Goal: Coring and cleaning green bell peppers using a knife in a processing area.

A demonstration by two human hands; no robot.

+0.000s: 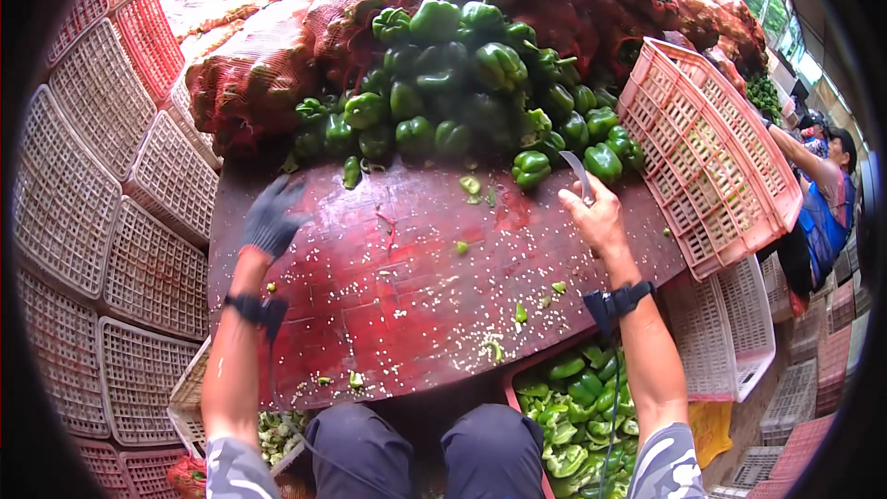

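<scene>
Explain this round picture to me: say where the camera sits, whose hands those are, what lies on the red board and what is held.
The camera sits on a person's head and looks down, so the edges bend. The two forearms from below are that person's own. The left hand wears a dark glove and rests on the red board, holding nothing. The bare right hand holds a knife, blade pointing up toward the pile of green peppers. Seeds and pepper scraps dot the board. Cut peppers fill a crate at lower right. A pink crate leans on the right.

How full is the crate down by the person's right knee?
Well filled. The crate holds cut green pepper pieces heaped up to its visible rim; its lower part runs out of the picture, so the depth cannot be told.
</scene>
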